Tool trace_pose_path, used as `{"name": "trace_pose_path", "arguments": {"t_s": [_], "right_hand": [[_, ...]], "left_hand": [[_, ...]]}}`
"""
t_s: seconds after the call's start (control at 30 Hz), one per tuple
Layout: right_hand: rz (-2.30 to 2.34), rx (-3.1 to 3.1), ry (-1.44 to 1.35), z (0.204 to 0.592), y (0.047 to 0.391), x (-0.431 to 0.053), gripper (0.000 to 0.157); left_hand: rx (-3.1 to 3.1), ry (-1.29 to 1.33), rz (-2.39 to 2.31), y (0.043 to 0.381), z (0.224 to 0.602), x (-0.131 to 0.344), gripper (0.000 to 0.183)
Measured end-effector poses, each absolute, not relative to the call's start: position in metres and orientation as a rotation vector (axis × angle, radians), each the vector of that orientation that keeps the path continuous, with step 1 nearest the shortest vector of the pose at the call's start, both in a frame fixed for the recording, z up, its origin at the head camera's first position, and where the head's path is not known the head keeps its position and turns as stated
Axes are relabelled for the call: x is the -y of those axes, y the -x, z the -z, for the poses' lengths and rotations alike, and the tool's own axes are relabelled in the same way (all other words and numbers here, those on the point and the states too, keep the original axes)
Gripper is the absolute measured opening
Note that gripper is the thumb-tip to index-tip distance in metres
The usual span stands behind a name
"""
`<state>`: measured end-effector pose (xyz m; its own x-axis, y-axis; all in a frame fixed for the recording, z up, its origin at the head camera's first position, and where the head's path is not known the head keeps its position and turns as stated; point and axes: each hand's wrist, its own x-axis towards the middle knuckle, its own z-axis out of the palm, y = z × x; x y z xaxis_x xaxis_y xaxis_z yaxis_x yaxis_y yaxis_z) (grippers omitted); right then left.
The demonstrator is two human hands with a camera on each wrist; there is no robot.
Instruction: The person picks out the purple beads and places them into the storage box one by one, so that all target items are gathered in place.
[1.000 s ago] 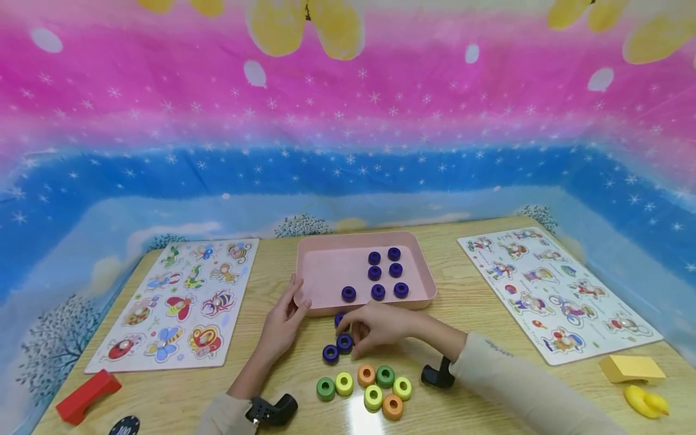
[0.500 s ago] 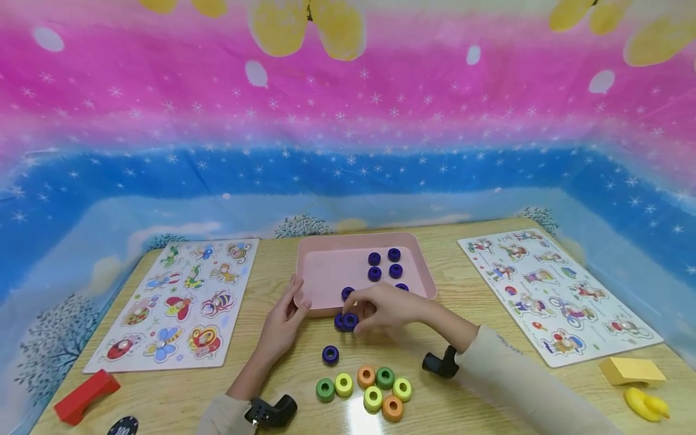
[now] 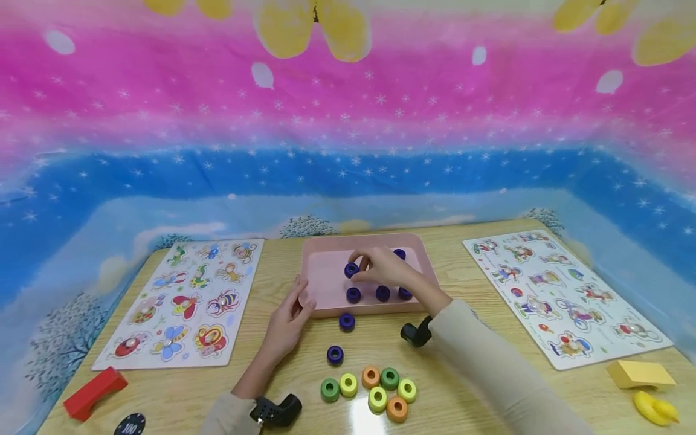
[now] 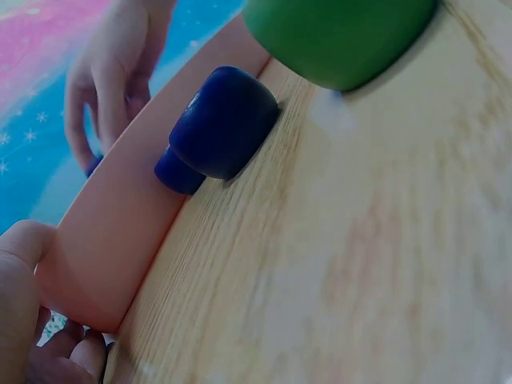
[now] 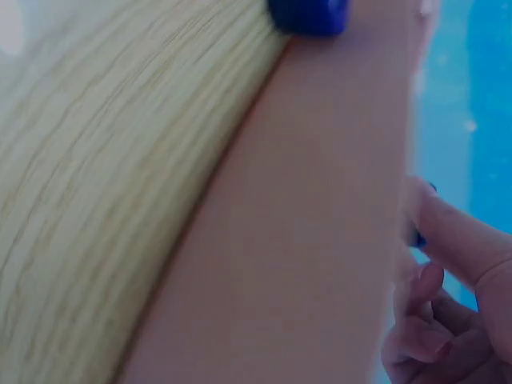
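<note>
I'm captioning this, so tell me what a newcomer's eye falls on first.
Probably the pink-and-blue backdrop, filling most of the head view's upper half. Next, the pink tray below, its near left corner gripped by the left hand while the right hand holds a dark blue ring over it. Then the green, yellow and orange rings at bottom center.

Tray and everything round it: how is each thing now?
Tray: open-topped, blue rings inside
Left hand: holding tray's corner
Right hand: pinching one blue ring
Two blue rings: on the table
Other rings: outside tray
Puzzles: flat
Red block: on table
Yellow block: by duck
Duck: by yellow block
Chip: flat
</note>
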<state>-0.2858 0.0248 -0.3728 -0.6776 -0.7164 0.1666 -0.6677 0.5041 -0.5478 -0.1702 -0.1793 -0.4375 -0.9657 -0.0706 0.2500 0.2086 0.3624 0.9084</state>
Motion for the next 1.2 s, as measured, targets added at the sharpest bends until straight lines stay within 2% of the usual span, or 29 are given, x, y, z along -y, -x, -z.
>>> {"name": "trace_pose_path", "arguments": {"t_s": [0.2, 0.47, 0.7, 0.9, 1.2], "right_hand": [[0.852, -2.676, 1.047, 0.388, 0.298, -0.019, 0.030], [0.741, -2.711, 1.023, 0.392, 0.297, -0.017, 0.029], [0.716, -2.726, 0.993, 0.385, 0.294, -0.017, 0.041], [0.831, -2.670, 1.163, 0.371, 0.281, -0.028, 0.038], [0.785, -2.314, 1.501, 0.364, 0.239, -0.040, 0.030]], "left_hand": [[2.367, 0.138, 1.629, 0.170, 0.437, 0.179, 0.047], [2.382, 0.131, 1.628, 0.171, 0.436, 0.179, 0.047], [2.375, 0.140, 1.635, 0.171, 0.437, 0.180, 0.048], [2.381, 0.135, 1.630, 0.171, 0.437, 0.179, 0.047], [2.380, 0.136, 1.622, 0.171, 0.436, 0.179, 0.047]]}}
